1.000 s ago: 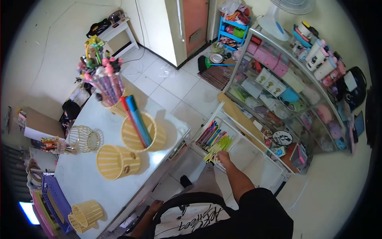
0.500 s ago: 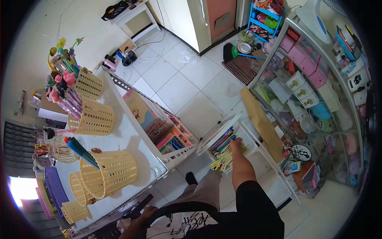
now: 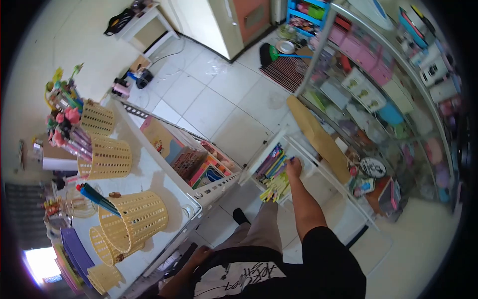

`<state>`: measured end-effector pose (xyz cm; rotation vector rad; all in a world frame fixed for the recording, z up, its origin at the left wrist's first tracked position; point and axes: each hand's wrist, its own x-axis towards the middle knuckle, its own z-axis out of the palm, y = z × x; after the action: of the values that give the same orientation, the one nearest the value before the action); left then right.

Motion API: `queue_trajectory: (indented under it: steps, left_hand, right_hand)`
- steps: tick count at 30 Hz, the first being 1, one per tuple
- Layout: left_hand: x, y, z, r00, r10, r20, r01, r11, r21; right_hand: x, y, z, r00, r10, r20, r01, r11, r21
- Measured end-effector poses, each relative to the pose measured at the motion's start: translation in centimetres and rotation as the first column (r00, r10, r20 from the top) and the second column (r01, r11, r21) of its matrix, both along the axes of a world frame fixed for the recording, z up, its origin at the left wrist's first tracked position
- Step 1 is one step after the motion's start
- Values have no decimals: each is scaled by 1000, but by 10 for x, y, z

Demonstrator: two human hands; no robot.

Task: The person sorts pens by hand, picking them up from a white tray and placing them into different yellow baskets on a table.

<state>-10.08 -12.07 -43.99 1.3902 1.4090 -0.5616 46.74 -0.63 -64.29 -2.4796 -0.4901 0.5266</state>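
My right hand (image 3: 294,168) is over a white tray-like shelf (image 3: 303,156), its fingers closed around a small blue pen (image 3: 292,159). Beside it lies a bundle of pens (image 3: 273,164) in purple, blue and green. Yellow-green pens (image 3: 275,188) lie at the near end of the pile. My left hand (image 3: 201,256) hangs low by my waist, near the white table's edge; its fingers are not clear. On the table, a cream perforated basket (image 3: 144,219) holds a few teal pens (image 3: 99,198) with one red cap.
Other cream baskets (image 3: 112,158) with decorated pens stand on the white table (image 3: 164,187) at left. Below it is a white crate (image 3: 219,185) of packets. A glass cabinet (image 3: 323,55) stands at right, with brown rolled paper (image 3: 318,139) leaning near it.
The view has shifted, moving the room left and upward in frame. My right hand stays at the pens, and a blue pen now shows in its fingers.
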Motion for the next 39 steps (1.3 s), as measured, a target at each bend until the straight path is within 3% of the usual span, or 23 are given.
queue_trajectory:
  steps: [2,4,6,7,9,10,11,12,14,15,16,18,19,20,22,24,26,32,34,35,37,39]
  left_hand:
    - [66,33,-5,983,-165,80,157,983,92]
    - [150,65,-3,932,-169,321,80,959,271]
    - [234,89,-16,846,-350,403,33,788,615]
    - [272,99,-18,778,-409,476,-34,730,683]
    - [332,108,-12,731,-191,655,-134,901,413]
    - [338,104,-19,729,-196,656,-112,911,396]
    - [345,103,-29,754,-29,656,-148,966,212]
    - [350,103,-36,773,139,619,-198,980,28]
    - [343,95,-38,784,181,594,-230,973,6]
    - [336,91,-36,791,223,570,-263,965,-11]
    - [330,91,-28,834,168,525,-202,979,7]
    - [311,88,-20,879,74,472,-121,990,69]
    - [299,82,-21,885,35,465,-100,988,116]
    - [290,79,-15,892,43,451,-96,991,95]
    - [275,77,-5,901,44,432,-93,991,91]
    - [259,78,-1,922,26,387,-57,996,69]
    - [245,76,-6,930,39,366,-66,996,61]
    - [236,73,-4,937,-1,350,-31,996,87]
    - [236,72,-3,930,-8,368,-30,995,96]
    - [235,70,-2,925,6,381,-40,996,81]
    - [238,71,5,902,17,431,-60,994,86]
    - [233,74,21,881,-112,460,31,983,181]
  right_hand:
    - [-5,-14,4,944,66,-325,91,890,447]
    - [-23,-29,61,782,272,-561,119,819,562]
    - [-48,-42,101,717,349,-604,26,852,523]
    - [-58,-45,138,663,349,-662,22,875,484]
    - [-68,-54,178,612,314,-726,42,904,426]
    - [-70,-58,182,547,386,-743,40,874,484]
    - [-66,-60,183,479,466,-744,35,837,547]
    - [-56,-60,177,481,459,-747,41,839,542]
    - [-31,-52,153,567,267,-780,138,902,409]
    - [-21,-52,120,633,261,-729,99,907,410]
    - [-15,-44,86,630,270,-728,93,905,415]
    - [-4,-31,31,805,155,-572,20,957,288]
    - [2,-21,21,911,192,-364,-146,978,149]
    - [3,-13,12,910,204,-362,-157,975,155]
    - [1,5,6,955,241,-175,-240,970,23]
    - [1,14,3,947,240,-212,-238,971,33]
    - [0,19,-14,964,187,-190,-203,977,-64]
    - [2,14,-10,978,47,-204,-32,996,77]
    - [3,7,-10,960,-137,-244,179,971,160]
    - [2,-1,-8,963,-135,-232,176,970,166]
    - [3,-20,2,981,-15,-194,82,937,338]
    - [0,-40,47,962,33,-272,98,886,452]
